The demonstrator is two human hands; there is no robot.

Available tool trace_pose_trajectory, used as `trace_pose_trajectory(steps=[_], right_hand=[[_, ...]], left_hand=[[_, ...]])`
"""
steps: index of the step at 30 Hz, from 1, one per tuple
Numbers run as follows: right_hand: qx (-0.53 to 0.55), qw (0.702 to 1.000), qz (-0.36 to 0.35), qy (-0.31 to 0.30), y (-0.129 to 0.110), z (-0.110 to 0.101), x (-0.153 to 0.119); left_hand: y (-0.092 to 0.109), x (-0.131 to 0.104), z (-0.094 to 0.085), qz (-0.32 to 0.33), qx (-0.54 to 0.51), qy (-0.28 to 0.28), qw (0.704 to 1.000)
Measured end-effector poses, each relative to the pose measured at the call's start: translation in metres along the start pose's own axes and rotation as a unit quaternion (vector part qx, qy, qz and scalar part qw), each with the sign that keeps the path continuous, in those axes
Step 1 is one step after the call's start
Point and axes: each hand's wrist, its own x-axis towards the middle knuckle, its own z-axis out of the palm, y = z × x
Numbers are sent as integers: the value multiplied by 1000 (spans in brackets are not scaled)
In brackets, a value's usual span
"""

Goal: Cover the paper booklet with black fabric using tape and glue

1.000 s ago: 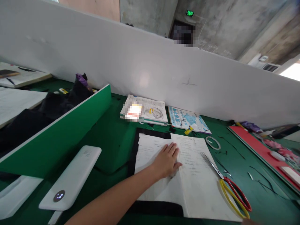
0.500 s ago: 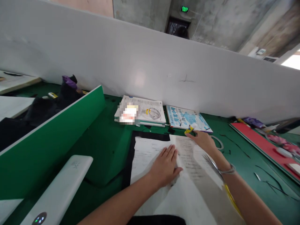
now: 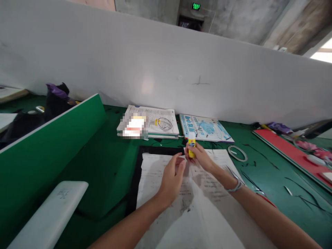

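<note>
My right hand (image 3: 201, 155) grips a small yellow glue stick (image 3: 191, 150) with a white top, held upright over the far edge of the written paper (image 3: 155, 183). Close by on the left, my left hand (image 3: 172, 176) is raised just above the sheet, fingers slightly curled and apart from the thumb, with nothing in it. The creased paper lies on a black sheet (image 3: 133, 186), whose border shows along the left and far sides. Thin metal blades (image 3: 233, 174) lie partly hidden by my right forearm.
A paper stack (image 3: 166, 112) and a blue-white book (image 3: 207, 128) lie near the grey partition (image 3: 103, 52). A tape roll (image 3: 237, 153) sits right of the paper, with black strips beyond. A white power bank (image 3: 57, 207) lies beside a green divider (image 3: 52, 128). A red board (image 3: 290, 155) is far right.
My left hand has lifted off the paper, where it lay flat, and moved slightly forward. My right hand has brought the glue stick left and turned it upright. The view has shifted a little.
</note>
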Motion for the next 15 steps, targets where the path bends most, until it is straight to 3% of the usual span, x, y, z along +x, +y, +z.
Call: trace_pose_trajectory(steps=[2,6,10,15], right_hand=[[19,1000,-11,-21,0,15,-13],[-45,996,-68,-47,0,21,-26],[-140,982,-102,-82,-5,20,-31],[-154,976,-119,-99,-7,19,-34]], left_hand=[[3,3,0,-26,-100,46,994],[5,6,0,-32,-186,53,981],[7,7,-1,-38,-202,52,977],[9,6,-4,-8,-190,39,981]])
